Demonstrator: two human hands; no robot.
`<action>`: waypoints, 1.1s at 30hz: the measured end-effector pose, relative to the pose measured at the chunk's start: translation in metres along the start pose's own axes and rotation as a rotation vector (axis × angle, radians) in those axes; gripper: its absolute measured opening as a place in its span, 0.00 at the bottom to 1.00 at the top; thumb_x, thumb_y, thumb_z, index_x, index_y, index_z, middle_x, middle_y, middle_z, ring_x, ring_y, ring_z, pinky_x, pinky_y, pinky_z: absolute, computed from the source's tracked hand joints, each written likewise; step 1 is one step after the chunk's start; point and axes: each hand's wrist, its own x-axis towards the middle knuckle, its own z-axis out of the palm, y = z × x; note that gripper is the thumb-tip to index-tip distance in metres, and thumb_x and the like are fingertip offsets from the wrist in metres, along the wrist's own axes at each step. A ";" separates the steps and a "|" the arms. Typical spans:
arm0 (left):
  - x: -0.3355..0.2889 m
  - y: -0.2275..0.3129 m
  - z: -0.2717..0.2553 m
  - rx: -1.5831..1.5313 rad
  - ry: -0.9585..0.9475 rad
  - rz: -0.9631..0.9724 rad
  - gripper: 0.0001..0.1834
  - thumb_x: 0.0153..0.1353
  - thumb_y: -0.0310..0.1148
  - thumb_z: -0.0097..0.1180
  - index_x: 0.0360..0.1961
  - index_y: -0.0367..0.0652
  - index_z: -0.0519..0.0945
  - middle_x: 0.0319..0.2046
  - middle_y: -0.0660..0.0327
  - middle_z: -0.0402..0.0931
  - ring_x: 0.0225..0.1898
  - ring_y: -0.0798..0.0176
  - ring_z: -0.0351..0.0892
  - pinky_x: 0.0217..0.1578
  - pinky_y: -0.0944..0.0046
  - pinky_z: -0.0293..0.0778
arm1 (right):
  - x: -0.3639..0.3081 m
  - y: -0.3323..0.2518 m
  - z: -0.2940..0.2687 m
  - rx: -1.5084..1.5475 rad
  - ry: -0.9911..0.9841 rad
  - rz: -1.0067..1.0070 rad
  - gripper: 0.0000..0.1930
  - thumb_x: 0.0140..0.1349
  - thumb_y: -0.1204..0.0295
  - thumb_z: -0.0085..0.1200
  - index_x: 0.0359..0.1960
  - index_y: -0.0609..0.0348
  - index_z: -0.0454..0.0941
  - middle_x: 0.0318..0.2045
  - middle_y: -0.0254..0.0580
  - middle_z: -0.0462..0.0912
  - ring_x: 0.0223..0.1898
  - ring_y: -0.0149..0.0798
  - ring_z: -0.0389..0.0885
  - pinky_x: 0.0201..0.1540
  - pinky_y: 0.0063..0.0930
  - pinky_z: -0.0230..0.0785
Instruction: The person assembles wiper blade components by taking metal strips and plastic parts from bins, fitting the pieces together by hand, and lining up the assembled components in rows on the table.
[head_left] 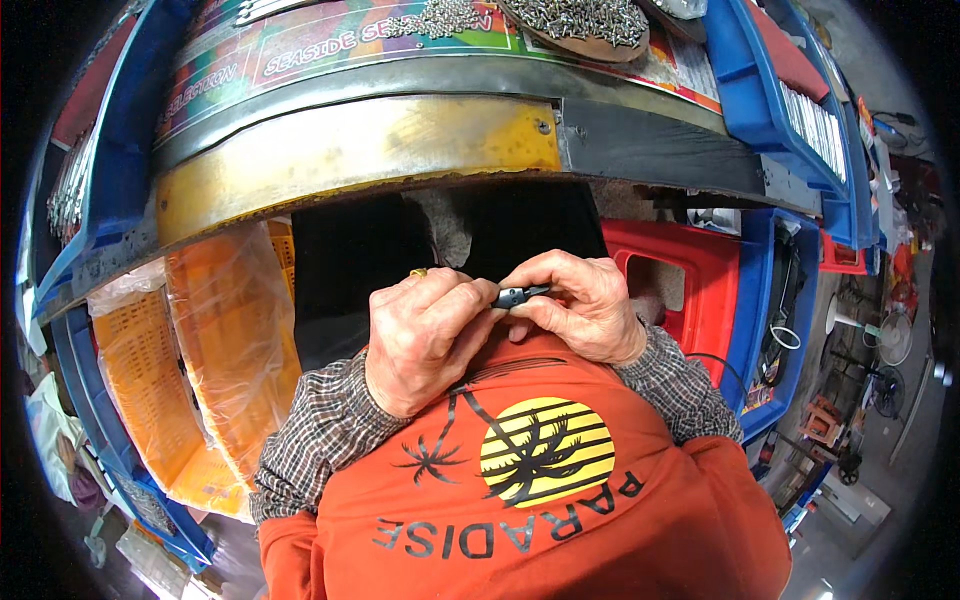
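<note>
Close in front of my orange-red top, both hands meet around a small dark grey-black cylindrical piece [513, 297] with small holes in its side. I cannot make out its exact kind. Its left end is pinched between the thumb and fingers of my left hand [415, 325], which wears a ring. On the other end, the fingertips of my right hand [585, 303] are closed, partly covering the slimmer dark tip. The piece lies roughly level, below the edge of the workbench [370, 145] and above my lap.
Small metal parts lie in a pile [440, 18] on the bench, beside a brown dish [590, 47] heaped with more. Blue bins [745, 80] flank the bench. Orange crates with a clear plastic liner [215, 340] stand left; a red plastic frame [700, 250] and blue tray [748, 320] stand right.
</note>
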 end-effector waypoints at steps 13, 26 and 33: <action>0.000 0.002 0.003 0.031 0.075 -0.018 0.12 0.43 0.22 0.65 0.31 0.41 0.78 0.24 0.61 0.75 0.23 0.60 0.77 0.24 0.64 0.72 | 0.003 -0.002 0.001 -0.017 0.033 -0.011 0.06 0.62 0.80 0.54 0.40 0.68 0.75 0.30 0.39 0.81 0.28 0.26 0.82 0.30 0.18 0.76; 0.017 0.004 -0.005 0.098 0.160 0.050 0.13 0.42 0.22 0.65 0.32 0.40 0.79 0.23 0.61 0.74 0.23 0.60 0.76 0.23 0.64 0.72 | 0.019 -0.014 -0.008 -0.166 0.043 -0.101 0.11 0.59 0.78 0.57 0.43 0.67 0.75 0.32 0.41 0.82 0.29 0.29 0.82 0.31 0.21 0.76; 0.044 0.010 -0.027 0.149 0.249 0.154 0.13 0.42 0.21 0.66 0.32 0.40 0.79 0.24 0.60 0.75 0.22 0.60 0.76 0.23 0.64 0.72 | 0.043 -0.067 -0.032 -0.596 0.123 -0.310 0.14 0.53 0.76 0.63 0.41 0.63 0.78 0.30 0.45 0.81 0.29 0.40 0.82 0.30 0.30 0.74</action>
